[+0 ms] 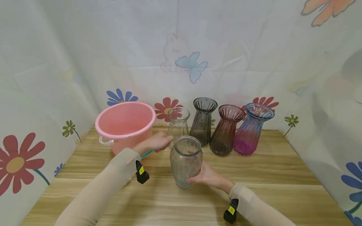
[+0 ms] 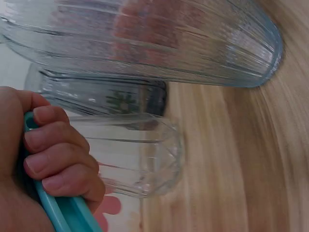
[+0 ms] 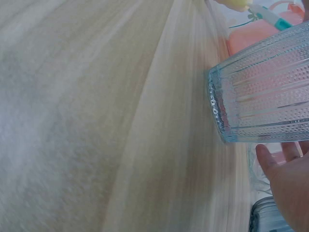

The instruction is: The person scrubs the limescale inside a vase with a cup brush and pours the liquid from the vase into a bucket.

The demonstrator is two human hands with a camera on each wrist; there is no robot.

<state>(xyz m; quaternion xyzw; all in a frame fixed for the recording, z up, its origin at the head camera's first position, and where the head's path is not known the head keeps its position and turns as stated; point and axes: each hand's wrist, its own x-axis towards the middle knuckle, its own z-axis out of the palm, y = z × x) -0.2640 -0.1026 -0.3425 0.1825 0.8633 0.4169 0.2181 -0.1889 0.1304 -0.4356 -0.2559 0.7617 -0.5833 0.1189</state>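
Observation:
My left hand [image 1: 158,142] grips the teal handle [image 2: 65,212] of a sponge brush. The brush's yellow sponge head [image 3: 236,4] and white neck appear at the top of the right wrist view; in the head view most of the brush is hidden by the left arm. My right hand [image 1: 209,177] holds a clear ribbed glass vase [image 1: 185,163] low on its right side, thumb in front. The vase is nearly upright, mouth up, in front of the other vases. Whether its base touches the table cannot be told.
A pink bucket [image 1: 125,121] with a white handle stands at the left. Behind the held vase is another clear vase [image 1: 178,125]. Further right stand a grey vase [image 1: 201,128], a brownish-purple vase [image 1: 226,133] and a blue-to-pink vase [image 1: 250,135]. A patterned curtain [image 1: 135,47] encloses the wooden table [image 1: 158,201].

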